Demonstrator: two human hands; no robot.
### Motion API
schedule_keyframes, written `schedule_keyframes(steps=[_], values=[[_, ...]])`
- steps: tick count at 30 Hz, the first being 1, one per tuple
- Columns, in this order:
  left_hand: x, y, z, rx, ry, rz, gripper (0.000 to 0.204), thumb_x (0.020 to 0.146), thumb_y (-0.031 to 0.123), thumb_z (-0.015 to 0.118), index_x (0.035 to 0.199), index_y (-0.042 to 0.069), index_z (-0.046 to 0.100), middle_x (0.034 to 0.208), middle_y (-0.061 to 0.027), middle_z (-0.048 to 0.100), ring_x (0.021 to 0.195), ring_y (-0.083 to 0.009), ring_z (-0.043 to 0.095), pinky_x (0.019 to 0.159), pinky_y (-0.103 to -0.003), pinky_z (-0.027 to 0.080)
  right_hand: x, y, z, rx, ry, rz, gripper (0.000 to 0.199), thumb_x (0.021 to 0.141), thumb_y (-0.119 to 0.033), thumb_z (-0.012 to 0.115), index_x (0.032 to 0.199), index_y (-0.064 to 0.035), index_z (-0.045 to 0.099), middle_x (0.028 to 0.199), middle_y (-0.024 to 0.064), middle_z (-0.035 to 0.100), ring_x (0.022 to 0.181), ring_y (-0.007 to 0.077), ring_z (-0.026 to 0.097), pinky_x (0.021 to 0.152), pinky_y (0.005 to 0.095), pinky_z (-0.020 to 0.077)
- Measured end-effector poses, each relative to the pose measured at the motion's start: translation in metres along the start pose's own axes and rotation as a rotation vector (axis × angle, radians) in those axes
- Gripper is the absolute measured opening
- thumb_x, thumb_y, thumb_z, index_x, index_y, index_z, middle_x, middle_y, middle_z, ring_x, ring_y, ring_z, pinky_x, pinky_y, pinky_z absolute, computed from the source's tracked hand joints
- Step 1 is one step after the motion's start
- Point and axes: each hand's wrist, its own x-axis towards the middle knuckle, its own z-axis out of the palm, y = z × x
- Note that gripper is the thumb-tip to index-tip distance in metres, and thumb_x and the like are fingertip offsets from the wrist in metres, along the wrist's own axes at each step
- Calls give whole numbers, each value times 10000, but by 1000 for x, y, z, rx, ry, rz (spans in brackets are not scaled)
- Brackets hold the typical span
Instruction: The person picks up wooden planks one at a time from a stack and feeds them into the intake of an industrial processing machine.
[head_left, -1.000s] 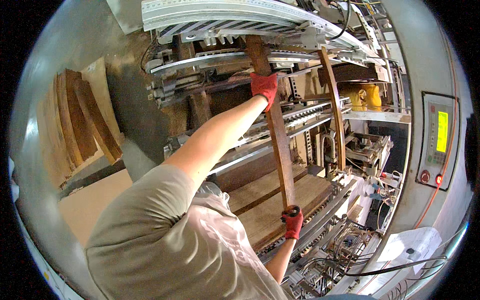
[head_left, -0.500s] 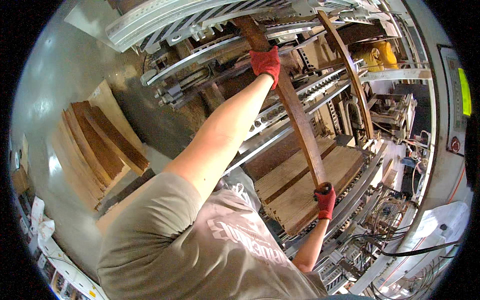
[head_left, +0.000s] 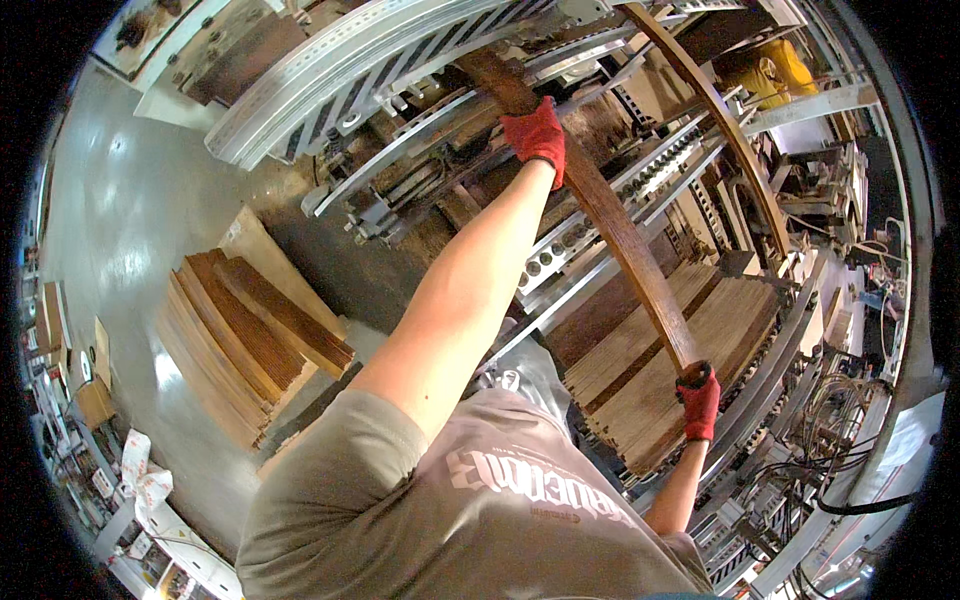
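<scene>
A long, narrow brown wooden board [head_left: 620, 235] slants across the machine from the upper middle down to the right. My left hand [head_left: 537, 143], in a red glove, is closed on it toward its far part. At its near end, my right hand [head_left: 699, 402], gloved in red with dark fingertips, grips the wood. Below the board lies a layer of wooden strips [head_left: 690, 350] with a darker strip among them. Beyond the hands, the far end of the board reaches under the machine's metal rails, where its tip is hard to make out.
Another long wooden strip [head_left: 725, 120] lies across the rails on the right. A stack of boards [head_left: 235, 330] stands at the left above the grey floor. A striped metal beam [head_left: 370, 75] crosses the top. Cables [head_left: 830, 440] hang at lower right, and a yellow part [head_left: 775, 75] sits far right.
The view has shifted, so the floor stack and machine appear farther right and lower. Both hands keep their hold on the board, which shows little movement against the rails.
</scene>
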Motion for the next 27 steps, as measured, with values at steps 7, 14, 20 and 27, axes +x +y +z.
schedule_keyframes(steps=[7,14,20,27], values=[[14,-12,-6,-320,-88,173,781,766,476,702,1262,-72,451,1264,-243,530,1152,-357,531,974,-418,426,3,-28,-7,92,-15,21,247,706,-13,677,923,-79,579,754,36,640,639,108,583,561,269,477],[14,25,-58,546,-406,236,705,869,490,545,1370,24,378,1376,-174,453,1213,-292,506,1006,-394,404,6,10,15,-259,275,-12,562,602,-201,838,1084,-83,576,938,140,679,887,321,657,731,390,507],[56,-8,-37,-184,-384,-104,750,778,549,669,1205,-52,536,1241,-213,570,1129,-304,565,916,-412,455,4,8,15,-228,160,54,719,640,-277,812,1265,-145,481,921,181,675,865,375,646,697,457,522],[71,-10,-41,-192,-429,-60,727,795,540,645,1207,-49,543,1240,-211,572,1119,-312,566,917,-410,447,7,0,33,-261,189,128,761,706,-236,773,1338,-34,402,957,186,656,858,373,639,701,454,511]])
